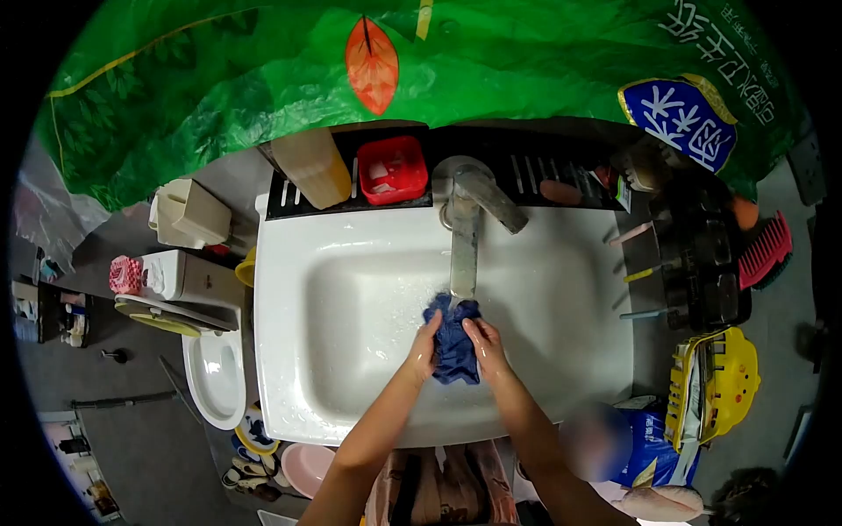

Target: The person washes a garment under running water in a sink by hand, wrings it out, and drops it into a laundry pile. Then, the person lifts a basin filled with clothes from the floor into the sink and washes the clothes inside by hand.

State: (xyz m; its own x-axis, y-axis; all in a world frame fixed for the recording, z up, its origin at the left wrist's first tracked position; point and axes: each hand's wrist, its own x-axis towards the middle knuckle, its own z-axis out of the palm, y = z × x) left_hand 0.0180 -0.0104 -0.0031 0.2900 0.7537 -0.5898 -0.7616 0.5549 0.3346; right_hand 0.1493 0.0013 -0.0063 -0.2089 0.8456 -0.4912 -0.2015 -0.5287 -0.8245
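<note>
Under the tap (464,254), over the sink (561,307), fingers of the left hand (424,349) and right hand (490,349) grasp the cloth (455,346) at its 9 and 3 o'clock sides. It looks wet, so probably limp and slippery, best held by these bunched sides. The tap obstructs 12 o'clock; a red box (402,149) sits towards 11.

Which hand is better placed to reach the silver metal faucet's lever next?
Probably the right hand: nearer the lever, which angles toward its side. The left hand could hold the wrinkled blue cloth alone.
</note>
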